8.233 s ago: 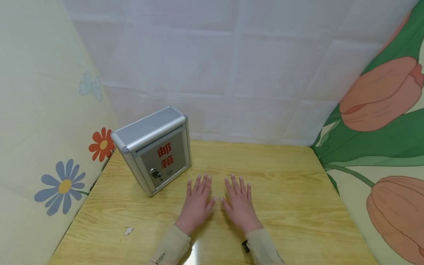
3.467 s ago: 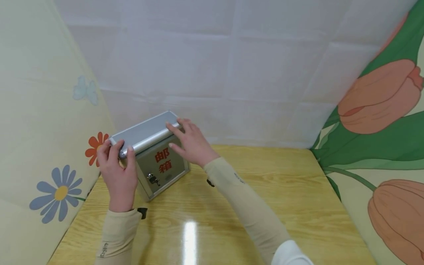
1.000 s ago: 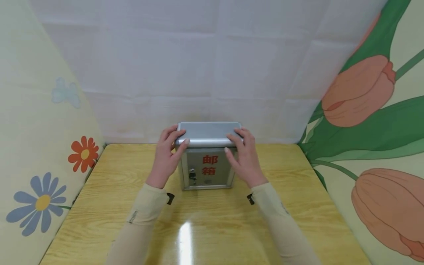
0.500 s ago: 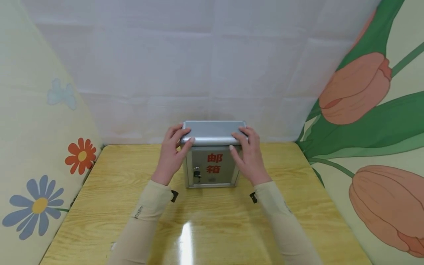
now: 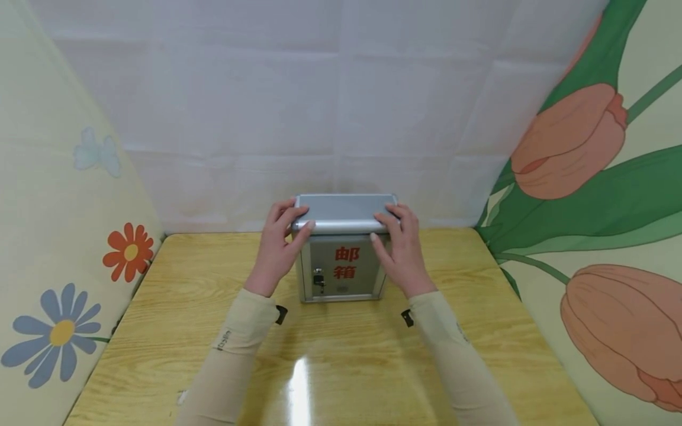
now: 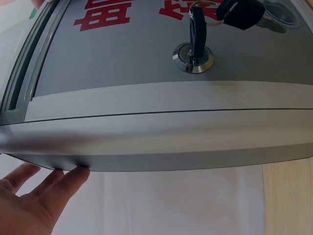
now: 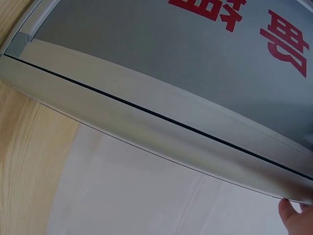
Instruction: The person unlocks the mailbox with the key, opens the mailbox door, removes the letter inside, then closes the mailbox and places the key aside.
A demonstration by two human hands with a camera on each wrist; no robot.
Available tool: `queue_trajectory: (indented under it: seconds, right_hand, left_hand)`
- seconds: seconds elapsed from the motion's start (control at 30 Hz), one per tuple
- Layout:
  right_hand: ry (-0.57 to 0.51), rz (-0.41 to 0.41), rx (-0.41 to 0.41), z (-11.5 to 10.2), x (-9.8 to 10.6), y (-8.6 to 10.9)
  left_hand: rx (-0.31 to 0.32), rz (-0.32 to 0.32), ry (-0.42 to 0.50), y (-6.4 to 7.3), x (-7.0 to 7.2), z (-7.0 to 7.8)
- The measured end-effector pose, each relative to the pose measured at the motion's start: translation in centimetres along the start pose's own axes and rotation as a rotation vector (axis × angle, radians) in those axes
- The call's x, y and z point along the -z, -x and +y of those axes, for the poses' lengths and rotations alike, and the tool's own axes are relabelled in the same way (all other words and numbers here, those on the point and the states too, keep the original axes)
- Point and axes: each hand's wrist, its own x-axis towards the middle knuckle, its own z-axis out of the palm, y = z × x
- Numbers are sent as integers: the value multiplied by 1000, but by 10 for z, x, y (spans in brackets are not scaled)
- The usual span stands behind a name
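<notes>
A silver-grey metal mailbox (image 5: 346, 207) stands upright at the back middle of the table, its front square to me. Red characters (image 5: 346, 263) mark its door, and a key (image 6: 198, 32) sits in the round lock at the door's left side, with a second dark-headed key (image 6: 242, 13) on the ring. My left hand (image 5: 274, 248) grips the top left corner, thumb at the front edge and fingers over the top and side. On the top right corner, my right hand (image 5: 404, 251) holds it the same way, thumb against the front.
The wood-grain table (image 5: 341, 361) carries a small white scrap (image 5: 182, 396) beside my left sleeve. Behind the mailbox hangs a white cloth (image 5: 341, 118). Flower-printed cloths border the table on the left (image 5: 32, 207) and right (image 5: 602, 236).
My hands have gone from lying flat on the table to the mailbox's top corners. The mailbox has moved right from its angled place at left and now faces front. The last half second shows almost no motion.
</notes>
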Motion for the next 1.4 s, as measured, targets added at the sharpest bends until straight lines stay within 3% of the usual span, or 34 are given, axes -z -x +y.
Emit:
queue_trajectory:
  seconds: [0.4,0.67,0.83,1.1,1.27,1.4]
  right_hand:
    - [54,52,4,-2,-6,0]
    - [131,77,-15,-12,-9,2]
    - [117,102,-22,-18,-9,8]
    - [75,223,113,-43,-19,25]
    - [54,195,188,-62,-33,34]
    - [74,129,197,-70,-45,41]
  left_hand:
    - [21,-47,2,-1,4,2]
    - [34,-48,71,-1,4,1]
    - [30,-50,91,-2,4,0]
    - [67,-66,70,-3,7,3]
    - [69,-60,78,-4,7,3]
    - [69,-70,98,-4,7,3]
